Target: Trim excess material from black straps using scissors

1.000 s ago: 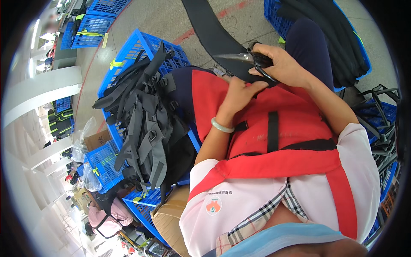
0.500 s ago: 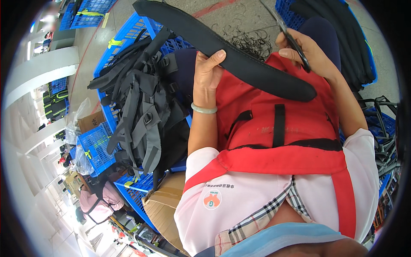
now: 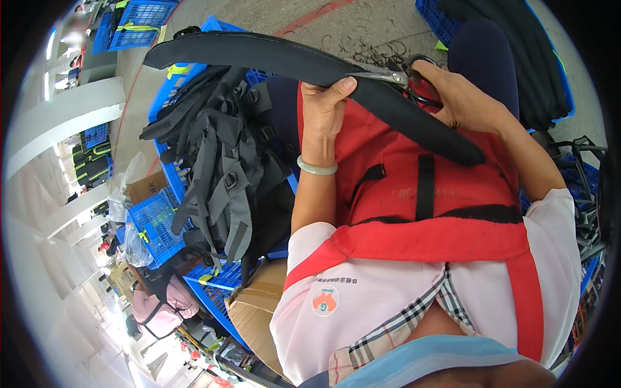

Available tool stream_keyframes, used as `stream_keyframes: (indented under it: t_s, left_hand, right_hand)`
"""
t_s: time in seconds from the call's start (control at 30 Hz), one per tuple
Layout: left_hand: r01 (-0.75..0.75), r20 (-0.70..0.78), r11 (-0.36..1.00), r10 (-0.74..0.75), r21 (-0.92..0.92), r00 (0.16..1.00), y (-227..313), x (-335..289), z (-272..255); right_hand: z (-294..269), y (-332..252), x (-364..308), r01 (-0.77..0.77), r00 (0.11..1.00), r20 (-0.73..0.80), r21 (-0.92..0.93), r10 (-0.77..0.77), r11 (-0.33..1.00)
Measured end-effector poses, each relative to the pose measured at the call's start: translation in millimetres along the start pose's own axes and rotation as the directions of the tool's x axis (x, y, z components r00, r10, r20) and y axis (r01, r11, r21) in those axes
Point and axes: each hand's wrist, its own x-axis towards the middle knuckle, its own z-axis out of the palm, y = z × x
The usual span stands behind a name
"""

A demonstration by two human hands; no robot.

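A long, curved, black padded strap stretches across the upper middle, over my lap. My left hand is closed around its middle, thumb on top. In my right hand is a pair of scissors with black handles. The blades point left and lie along the strap's far edge, close to my left thumb. Whether they are cutting anything I cannot tell. The strap's right end hangs over my red apron.
At my left, grey and black straps with buckles overflow a blue crate. Dark thread clippings litter the floor ahead. Black padded pieces fill another crate at the far right. A cardboard box stands lower left, near a person in pink.
My right hand has brought the scissors left and down to the strap's far edge. The strap's left end has swung left and lower, and my left hand keeps its hold.
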Motion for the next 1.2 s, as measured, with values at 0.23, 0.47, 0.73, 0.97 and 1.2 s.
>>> stream_keyframes:
  t_s: [0.23,0.47,0.73,0.97,1.2]
  left_hand:
    - [-0.029,-0.011,0.999,0.029,0.031,1.000,-0.5,-1.6,5.2]
    - [0.026,-0.040,1.000,-0.026,0.004,0.999,1.8,-3.4,3.9]
    - [0.054,-0.098,0.996,-0.062,-0.075,0.993,-3.0,-0.9,5.7]
    - [0.008,-0.100,0.999,-0.013,-0.050,0.995,-8.3,-6.6,13.6]
    - [0.031,-0.110,0.997,-0.039,-0.073,0.993,-13.7,-9.5,7.3]
  right_hand:
    - [14.0,5.8,5.1,-0.053,0.998,-0.039,-0.075,0.050,0.996]
    - [21.9,20.9,10.0,-0.033,0.998,-0.060,-0.015,0.032,0.999]
    - [39.1,27.6,11.2,0.026,0.974,-0.221,-0.099,-0.048,0.995]
    - [32.9,16.9,16.8,0.155,0.953,-0.232,-0.169,-0.193,0.973]
    - [38.9,18.8,19.4,-0.048,0.992,-0.121,-0.134,0.032,0.990]
